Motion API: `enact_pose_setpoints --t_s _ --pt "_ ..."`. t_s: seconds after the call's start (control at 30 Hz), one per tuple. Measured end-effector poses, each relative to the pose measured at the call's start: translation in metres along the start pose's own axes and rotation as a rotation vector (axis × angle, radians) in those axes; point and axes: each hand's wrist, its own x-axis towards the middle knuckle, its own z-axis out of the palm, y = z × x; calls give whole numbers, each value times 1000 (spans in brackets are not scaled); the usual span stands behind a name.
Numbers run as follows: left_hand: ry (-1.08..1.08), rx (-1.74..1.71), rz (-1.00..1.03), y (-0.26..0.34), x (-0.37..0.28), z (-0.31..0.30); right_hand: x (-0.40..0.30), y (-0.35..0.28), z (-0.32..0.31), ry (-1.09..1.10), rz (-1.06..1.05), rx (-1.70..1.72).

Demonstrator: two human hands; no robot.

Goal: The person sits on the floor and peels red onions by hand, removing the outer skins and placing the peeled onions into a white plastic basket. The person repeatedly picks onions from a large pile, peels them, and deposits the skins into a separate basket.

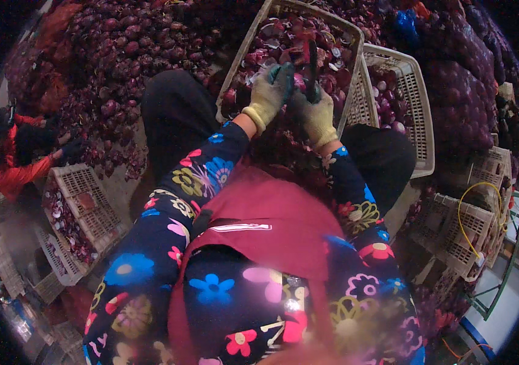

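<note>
Both my hands wear cream knit gloves with dark green coated fingers, and they meet over a plastic crate of red onions and loose skins. My left hand has its fingers curled; whether an onion sits inside them is hidden. In my right hand is a narrow dark hand tool, pointing away from me; it may be a knife or scissors. A bright pink-purple red onion shows between the two hands, close to the left fingertips.
Another plastic crate with peeled-looking red onions stands to the right. A large heap of red onions spreads ahead and left. Full mesh sacks are stacked at right. A co-worker in red sleeves works at left near a tilted crate.
</note>
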Motion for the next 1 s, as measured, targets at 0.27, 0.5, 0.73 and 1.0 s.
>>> enact_pose_setpoints --t_s 0.27,0.5,0.73,1.0 --pt "11 -185 -153 12 -10 -1 -2 6 5 53 76 -49" --pt "-51 -51 -150 0 6 -23 1 27 1 121 119 202" --pt "8 -575 -593 30 11 -20 -1 20 -4 117 30 151" --pt "-220 642 -24 -8 -4 -5 12 8 -29 -178 165 157"
